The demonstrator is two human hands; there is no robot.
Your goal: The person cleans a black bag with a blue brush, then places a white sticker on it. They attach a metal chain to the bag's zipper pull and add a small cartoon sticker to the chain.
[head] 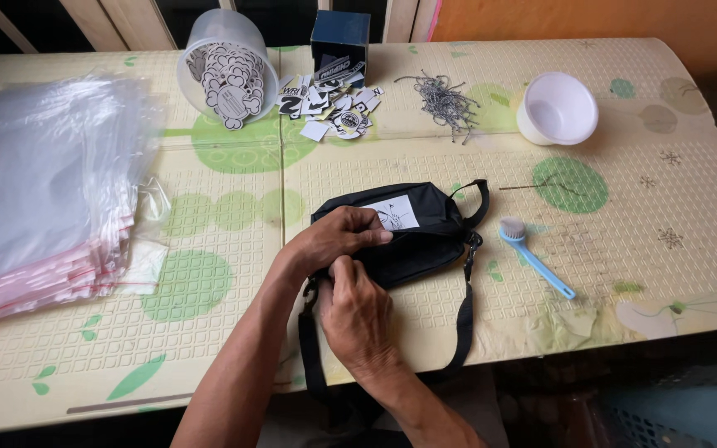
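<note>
A small black waist bag with a white printed patch on its front lies on the patterned table mat near the front edge, its black strap looping off the edge. My left hand presses down on the bag's top left part, fingers curled over the fabric. My right hand pinches the bag's near left end, just below the left hand. What the fingertips hold there is hidden.
A thick stack of clear plastic bags fills the left. At the back stand a tipped clear tub of printed tags, a dark blue box, loose tags, a heap of metal pins and a white bowl. A blue brush lies right of the bag.
</note>
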